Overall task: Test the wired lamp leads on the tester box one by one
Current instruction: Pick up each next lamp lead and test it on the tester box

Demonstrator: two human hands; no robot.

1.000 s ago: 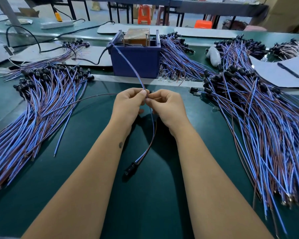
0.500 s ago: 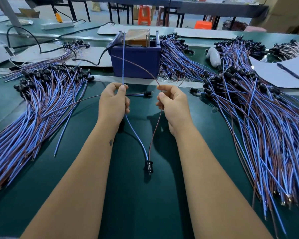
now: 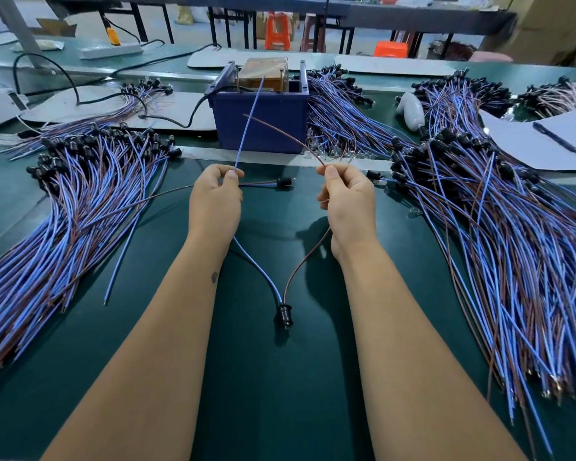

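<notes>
One lamp lead has a black lamp holder [image 3: 284, 315] lying on the green mat between my forearms. Its blue wire [image 3: 248, 123] runs up through my left hand [image 3: 215, 202], which pinches it between thumb and forefinger. The blue tip points up toward the tester box [image 3: 261, 121], a dark blue bin with a brown block inside. My right hand [image 3: 345, 202] pinches the brown wire [image 3: 281, 133], whose free end curves left in front of the box. The two wires are spread apart in a V.
A large pile of blue and brown leads [image 3: 70, 207] fans out on the left, another pile [image 3: 512, 234] on the right. A single lead [image 3: 281, 182] lies just behind my hands. Paper with a pen [image 3: 555, 137] sits at far right; a black cable [image 3: 167, 118] runs to the box.
My hands moved apart from touching at the centre, splitting the blue and brown wires. The lamp holder slid right on the mat, and the wire ends rose toward the box.
</notes>
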